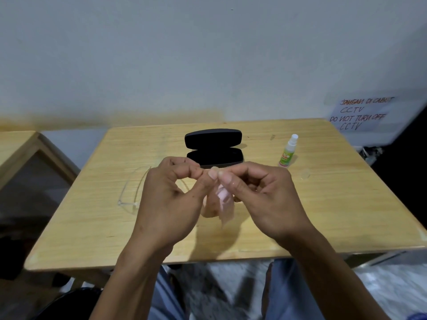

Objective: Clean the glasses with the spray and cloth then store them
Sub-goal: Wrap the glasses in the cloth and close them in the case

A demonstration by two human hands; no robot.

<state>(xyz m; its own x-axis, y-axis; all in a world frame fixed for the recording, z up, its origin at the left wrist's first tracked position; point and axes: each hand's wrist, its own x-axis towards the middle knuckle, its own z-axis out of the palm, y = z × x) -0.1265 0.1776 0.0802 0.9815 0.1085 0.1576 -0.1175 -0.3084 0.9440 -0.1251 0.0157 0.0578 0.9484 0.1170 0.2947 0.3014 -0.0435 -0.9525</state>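
Above the near table (pixel 97 232) edge, left hand (pixel 168 199) and right hand (pixel 263 195) pinch a pink cloth (pixel 223 202) with curled fingers. Clear glasses (pixel 131 192) lie left. Beyond: open black case (pixel 215 146), upright spray bottle (pixel 288 151).
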